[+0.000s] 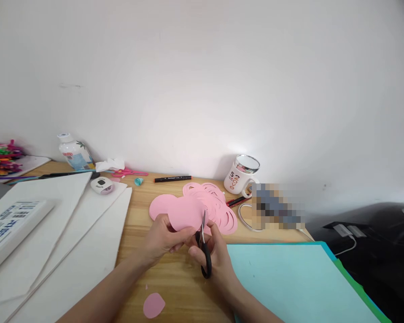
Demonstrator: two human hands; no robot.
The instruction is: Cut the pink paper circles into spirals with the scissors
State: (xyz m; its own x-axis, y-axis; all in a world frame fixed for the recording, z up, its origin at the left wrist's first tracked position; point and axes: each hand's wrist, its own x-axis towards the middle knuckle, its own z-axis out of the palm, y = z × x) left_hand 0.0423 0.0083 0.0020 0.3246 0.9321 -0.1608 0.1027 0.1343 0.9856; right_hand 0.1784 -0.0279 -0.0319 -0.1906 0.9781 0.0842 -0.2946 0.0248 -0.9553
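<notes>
My left hand [168,236] pinches the lower edge of a round pink paper piece [186,211], held up over the desk. Black-handled scissors [206,260] are in my right hand [217,251], fingers around the handles. Their blades point up at the right edge of the paper, and I cannot tell whether they are cutting into it. Behind lie more pink paper pieces [218,206], several with curved slits, overlapping in a pile. A small pink petal-shaped cutout [154,305] rests on the desk near me, with a tiny scrap above it.
White boards [104,237] with a white box [16,229] cover the left side. Light blue sheets [289,278] lie at right. Along the wall stand a mug [237,179] and a white bottle [74,152]; a black marker [173,179] and pink scissors [129,172] lie there.
</notes>
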